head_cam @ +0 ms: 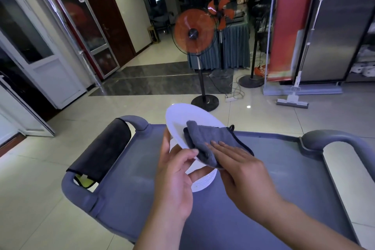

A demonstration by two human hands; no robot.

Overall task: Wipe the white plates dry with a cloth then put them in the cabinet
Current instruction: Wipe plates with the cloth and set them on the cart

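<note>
We stand in a dim tiled hall, facing a grey service cart (263, 168) whose flat top fills the lower part of the view. Beyond it we see an orange standing fan (193, 33), a second orange fan (221, 11) behind it, a red banner (288, 22), a sponge mop (293, 101) leaning by a steel cabinet (334, 26), and doors along the left wall.

Left hand (176, 172): the fingers curl round the near rim of a white plate (180, 115); the thumb lies on the upper face and the other fingers pass beneath the rim. We hold the plate tilted, above the cart top, its far edge raised toward the fan base.

Right hand (241, 168): the fingers lie straight and close together, flat on a grey cloth (211, 138), pressing it against the plate's face. The thumb is out of sight, probably under the cloth's edge.

The cloth is folded, dark-edged, and covers the lower right half of the plate. The exposed plate surface looks plain, smooth and white; we cannot judge whether it is wet.

Directly below, a stack of white plates (205, 180) rests on the cart top, partly hidden by the left hand. A dark cloth (103, 148) hangs over the cart's left handle.
</note>
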